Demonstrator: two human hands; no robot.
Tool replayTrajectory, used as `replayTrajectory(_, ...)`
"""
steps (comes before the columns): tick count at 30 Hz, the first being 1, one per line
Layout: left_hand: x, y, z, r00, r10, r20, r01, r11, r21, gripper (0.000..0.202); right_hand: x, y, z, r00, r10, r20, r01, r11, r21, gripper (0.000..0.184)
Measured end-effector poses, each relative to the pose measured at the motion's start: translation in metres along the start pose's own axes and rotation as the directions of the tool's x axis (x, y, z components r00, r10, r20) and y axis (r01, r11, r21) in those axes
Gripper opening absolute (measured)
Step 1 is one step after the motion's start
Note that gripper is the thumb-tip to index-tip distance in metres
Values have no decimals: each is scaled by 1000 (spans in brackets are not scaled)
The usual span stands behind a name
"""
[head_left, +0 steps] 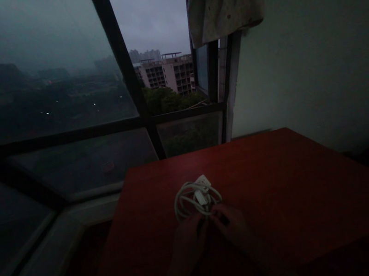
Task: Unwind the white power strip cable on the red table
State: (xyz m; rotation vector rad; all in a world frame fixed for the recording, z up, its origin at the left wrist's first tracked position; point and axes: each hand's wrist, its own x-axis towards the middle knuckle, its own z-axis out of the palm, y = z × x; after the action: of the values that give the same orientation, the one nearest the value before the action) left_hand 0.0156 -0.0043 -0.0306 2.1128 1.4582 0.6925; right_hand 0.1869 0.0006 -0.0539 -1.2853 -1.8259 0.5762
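Note:
A coiled white cable [194, 198] with a small white plug block lies on a dark red table [282, 178], near its middle. My left hand [187, 245] and my right hand [238, 232] reach in from the bottom edge and meet at the near side of the coil. The fingertips of both hands are drawn together on the cable's near loops. The room is very dim, so the fingers show only as dark shapes.
A large window [60, 106] with dark frames fills the left and back, with buildings and trees outside. A pale cloth [224, 1] hangs at the top by the open window pane. A plain wall stands to the right. A ledge runs below the window on the left.

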Motion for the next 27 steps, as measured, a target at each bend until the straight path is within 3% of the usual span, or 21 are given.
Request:
replayTrajectory(8,-1,0,2,1000,21,-16,-21,1000,-18,18,16,-11,-11,988,17,-151,-53,971,-233,29)
replayTrajectory(16,-1,1,1,1000,22,-7,-21,998,52,17,33,-44,-19,988,146,-58,-154,825,-544,30)
replayTrajectory(27,0,0,4,1000,21,-4,-21,996,92,20,46,-58,-26,974,216,62,-128,761,-636,26)
